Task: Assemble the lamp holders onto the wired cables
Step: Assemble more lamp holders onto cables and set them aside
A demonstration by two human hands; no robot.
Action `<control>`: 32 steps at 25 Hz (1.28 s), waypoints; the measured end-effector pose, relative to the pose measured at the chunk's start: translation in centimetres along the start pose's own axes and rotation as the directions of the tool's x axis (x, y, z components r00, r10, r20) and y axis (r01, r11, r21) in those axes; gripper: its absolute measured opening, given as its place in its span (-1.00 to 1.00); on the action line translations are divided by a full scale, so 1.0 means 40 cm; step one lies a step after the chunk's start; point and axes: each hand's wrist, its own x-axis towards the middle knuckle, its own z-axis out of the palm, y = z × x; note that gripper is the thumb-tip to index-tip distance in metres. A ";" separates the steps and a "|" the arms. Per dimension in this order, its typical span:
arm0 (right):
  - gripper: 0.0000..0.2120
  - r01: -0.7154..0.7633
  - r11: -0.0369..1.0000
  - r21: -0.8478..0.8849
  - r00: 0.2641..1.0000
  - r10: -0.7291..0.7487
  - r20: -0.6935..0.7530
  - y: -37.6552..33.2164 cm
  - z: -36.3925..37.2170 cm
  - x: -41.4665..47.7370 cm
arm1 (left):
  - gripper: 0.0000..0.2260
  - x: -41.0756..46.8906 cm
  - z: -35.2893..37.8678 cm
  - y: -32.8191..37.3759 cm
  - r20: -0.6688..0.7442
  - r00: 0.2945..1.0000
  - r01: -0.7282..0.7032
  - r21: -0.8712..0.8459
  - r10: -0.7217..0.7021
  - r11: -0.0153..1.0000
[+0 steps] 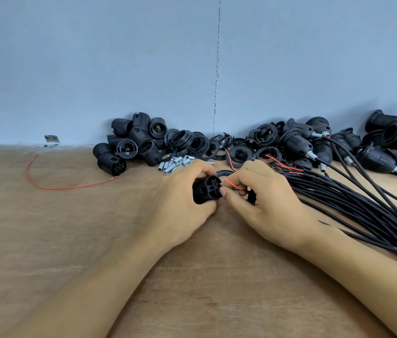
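**Q:** What do the fingers hold?
**A:** I see the left hand [183, 203] with fingers [202, 167] curled round a black lamp holder [207, 190] at mid-worktop [58, 240]. The right hand [265, 203] pinches a red wire [235, 185] at the holder's end.

**Q:** What crowds them?
**A:** A black ring [225, 172] lies just behind and a cable bundle [363, 211] under the right wrist. Metal tubes [175, 164] and loose holders [131, 145] lie along the wall [119, 57], wired holders [300, 142] far right, and a stray red strand [53, 186] far left.
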 end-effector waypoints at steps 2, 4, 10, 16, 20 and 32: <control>-0.92 -0.008 1.000 -0.006 1.000 0.008 0.024 0.001 -0.001 -0.002 | -0.66 -0.003 -0.001 0.001 -0.001 0.999 -0.034 0.059 0.034 0.998; -0.93 -0.017 1.000 -0.014 0.999 0.018 0.038 0.001 -0.001 -0.002 | -0.66 -0.005 0.000 0.001 -0.012 0.998 -0.053 0.092 0.054 0.994; -0.94 -0.086 0.996 0.021 0.995 0.084 0.056 0.001 -0.003 0.002 | -0.68 -0.005 0.002 0.001 0.020 1.000 0.004 0.095 -0.006 0.995; -0.90 -0.118 0.992 0.049 0.987 0.111 0.112 0.000 -0.008 0.002 | -0.70 -0.007 0.004 0.006 0.043 0.999 0.001 0.121 -0.006 0.993; -0.92 -0.160 0.984 0.079 0.985 0.154 0.078 -0.007 -0.015 0.003 | -0.70 -0.005 0.004 0.001 0.051 0.999 0.012 0.118 -0.018 0.993; -0.86 -0.225 0.968 0.109 0.969 0.211 0.128 -0.010 -0.018 -0.001 | -0.68 -0.007 0.004 0.004 0.055 0.998 -0.039 0.156 0.031 0.987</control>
